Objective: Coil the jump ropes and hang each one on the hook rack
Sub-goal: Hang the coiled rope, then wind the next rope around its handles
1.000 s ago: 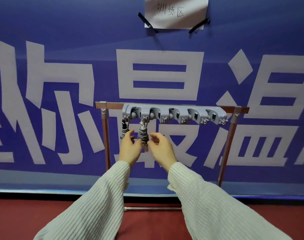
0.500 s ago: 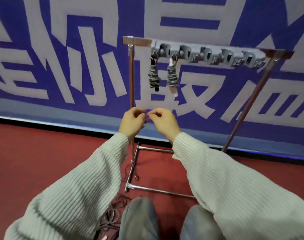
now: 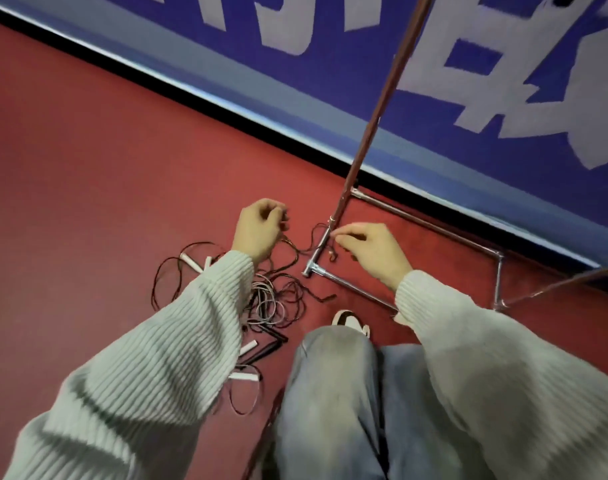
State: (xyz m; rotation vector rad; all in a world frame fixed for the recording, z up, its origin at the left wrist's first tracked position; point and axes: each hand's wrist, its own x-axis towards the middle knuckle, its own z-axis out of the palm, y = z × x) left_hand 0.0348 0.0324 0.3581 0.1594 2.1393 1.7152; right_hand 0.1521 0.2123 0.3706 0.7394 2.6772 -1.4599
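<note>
I am reaching both hands down toward the ropes, tangled on the floor just beside the rack foot. My left hand and right hand are hanging loosely curled, holding nothing. Thin, limp cords will snag; I judge the stiff handles best to take.

Setting: an indoor sports or training area. Indicators: a red carpet-like floor; a blue printed banner with large white characters covering the wall down to floor level; a freestanding metal rack frame standing on the floor; a loose tangle of jump ropes with white handles beside it.
</note>
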